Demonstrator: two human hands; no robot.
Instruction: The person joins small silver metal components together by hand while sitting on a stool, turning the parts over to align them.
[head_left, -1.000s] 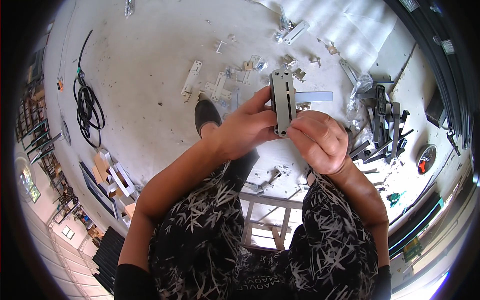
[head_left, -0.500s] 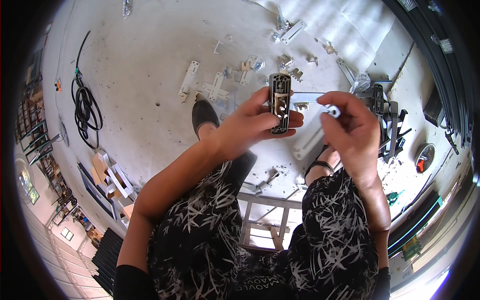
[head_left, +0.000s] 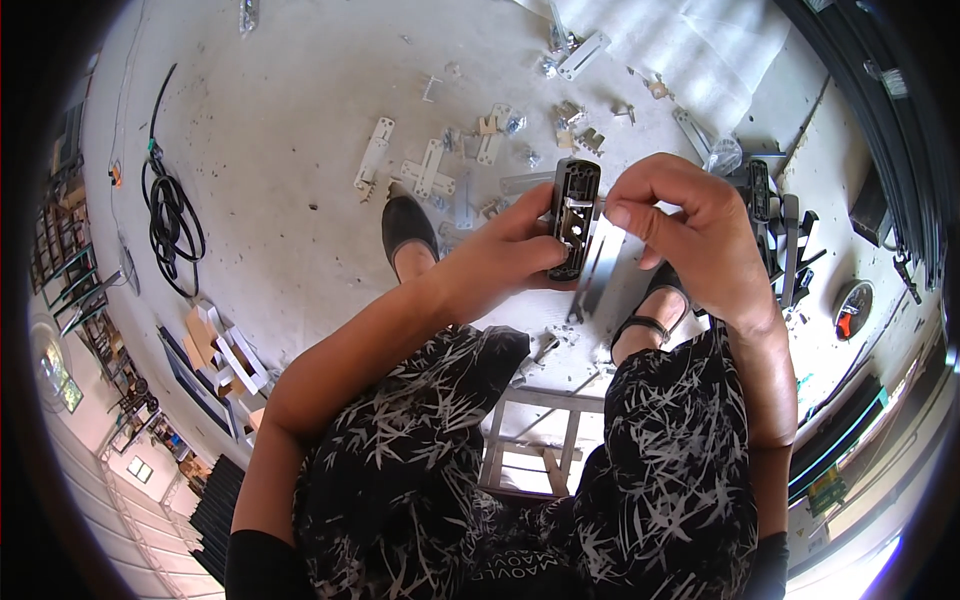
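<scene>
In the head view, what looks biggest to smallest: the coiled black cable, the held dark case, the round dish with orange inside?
1. Coiled black cable
2. Dark case, nearer the camera, so real size unsure
3. Round dish

Workshop, by pale brackets (head_left: pixel 374 152) strewn across its floor (head_left: pixel 280 130), a black coil (head_left: pixel 170 222), long dark bars (head_left: pixel 903 150).

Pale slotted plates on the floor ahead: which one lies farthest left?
The plate up and to the left of the person's left shoe; the other pale slotted plates all lie farther right.
</scene>
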